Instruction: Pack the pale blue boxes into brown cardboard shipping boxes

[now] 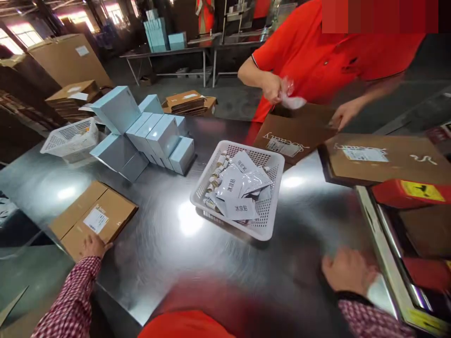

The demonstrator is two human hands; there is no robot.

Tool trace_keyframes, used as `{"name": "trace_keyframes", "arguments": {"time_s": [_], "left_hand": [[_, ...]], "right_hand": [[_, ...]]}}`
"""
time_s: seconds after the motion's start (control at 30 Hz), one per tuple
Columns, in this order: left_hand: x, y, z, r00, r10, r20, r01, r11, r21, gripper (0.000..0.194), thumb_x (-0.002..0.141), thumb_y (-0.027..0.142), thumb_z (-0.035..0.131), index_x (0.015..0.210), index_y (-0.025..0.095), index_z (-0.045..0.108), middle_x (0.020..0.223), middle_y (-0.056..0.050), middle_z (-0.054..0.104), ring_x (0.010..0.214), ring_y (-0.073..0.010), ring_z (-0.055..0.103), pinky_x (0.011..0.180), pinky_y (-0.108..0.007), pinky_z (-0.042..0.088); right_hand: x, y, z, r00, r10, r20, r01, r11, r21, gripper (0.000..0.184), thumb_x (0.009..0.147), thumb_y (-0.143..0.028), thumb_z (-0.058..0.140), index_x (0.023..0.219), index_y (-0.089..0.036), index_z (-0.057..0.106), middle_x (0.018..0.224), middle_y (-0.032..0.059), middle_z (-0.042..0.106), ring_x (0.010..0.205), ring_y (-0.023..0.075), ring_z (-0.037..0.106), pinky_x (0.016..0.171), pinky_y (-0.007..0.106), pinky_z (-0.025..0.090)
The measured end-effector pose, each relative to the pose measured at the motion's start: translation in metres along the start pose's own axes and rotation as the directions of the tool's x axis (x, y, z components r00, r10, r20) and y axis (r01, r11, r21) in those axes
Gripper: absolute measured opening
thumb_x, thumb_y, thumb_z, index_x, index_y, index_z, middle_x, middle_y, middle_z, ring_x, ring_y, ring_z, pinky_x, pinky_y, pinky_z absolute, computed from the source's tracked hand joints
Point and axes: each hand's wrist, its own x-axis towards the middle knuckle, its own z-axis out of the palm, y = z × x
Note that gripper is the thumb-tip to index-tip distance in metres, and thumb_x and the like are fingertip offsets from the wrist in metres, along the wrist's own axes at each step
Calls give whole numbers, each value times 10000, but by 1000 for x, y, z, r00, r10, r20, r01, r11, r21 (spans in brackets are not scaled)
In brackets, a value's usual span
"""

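Observation:
My left hand (93,246) rests on the near edge of a flat brown cardboard box (94,217) with a white label, fingers curled over it. My right hand (348,271) hovers low over the metal table (169,263) near its right edge, blurred by motion, with a pale thing at the wrist that I cannot make out. Between them stands a white plastic basket (270,224) holding several silver sachets and small vials.
Across the table a person in an orange shirt holds a clear wrapper (292,99) above brown boxes (292,136). Pale blue cartons (148,134) are piled at the back left beside another white basket (68,138). A red-and-yellow machine (412,192) borders the right side.

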Motion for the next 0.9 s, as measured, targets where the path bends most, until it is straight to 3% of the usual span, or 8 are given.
{"name": "trace_keyframes", "arguments": {"time_s": [0.23,0.43,0.57,0.63,0.7,0.77,0.83,0.9], "left_hand": [[-4,-17,8,966,242,86,-243,970,4,464,955,318,432,1350,78,478,1374,-203,531,1160,-335,567,956,-525,447],[-86,-46,8,827,542,-147,-555,829,-72,575,912,480,460,1330,98,558,1233,-161,669,1148,-331,583,1092,-485,329],[-127,-57,35,226,676,-701,-902,417,110,473,883,444,577,1285,195,598,1084,-54,754,907,-213,681,973,-371,433],[-126,-54,43,90,641,-762,-957,266,111,586,878,509,572,1393,235,510,1048,-41,765,872,-202,698,846,-331,512],[-114,-50,34,223,612,-759,-965,246,-85,705,890,551,522,1509,267,337,1130,-73,739,968,-243,702,792,-356,568],[-95,-50,7,520,510,-685,-854,330,-402,763,898,552,494,1550,296,190,1330,-118,625,1154,-313,635,892,-447,573],[-71,-50,-34,784,267,-560,-620,339,-707,817,889,557,504,1552,272,121,1504,-160,422,1336,-374,474,1054,-563,461],[-49,-47,-78,883,80,-463,-469,106,-877,947,857,609,512,1549,204,8,1605,-178,189,1471,-349,246,1173,-535,308]], "right_hand": [[-228,-201,30,872,-21,488,-310,748,587,647,793,-608,504,1224,-131,582,1374,227,526,1321,379,452,1109,589,334],[-198,-366,19,131,-499,856,-955,168,244,701,792,-772,474,1069,-147,626,1183,175,650,1104,289,633,996,488,463],[-162,-443,14,93,-614,784,-913,261,312,632,716,-681,617,1011,-123,615,974,135,701,885,252,683,876,454,512],[-157,-468,-1,180,-596,782,-830,335,446,590,602,-466,775,1058,-128,614,927,93,712,839,246,681,833,407,522],[-156,-481,-32,280,-621,732,-692,398,602,609,589,-319,770,1143,-133,600,1000,85,715,901,261,675,850,398,523],[-155,-486,-77,344,-715,609,-432,455,779,570,697,-298,670,1234,-131,577,1161,110,683,1055,281,640,937,415,501],[-157,-485,-126,307,-810,500,-121,488,864,564,792,-256,558,1340,-126,526,1332,137,600,1213,283,564,1053,436,435],[-165,-482,-164,253,-838,483,136,525,840,606,824,-183,485,1425,-120,458,1436,155,514,1312,276,491,1130,450,360]]}}
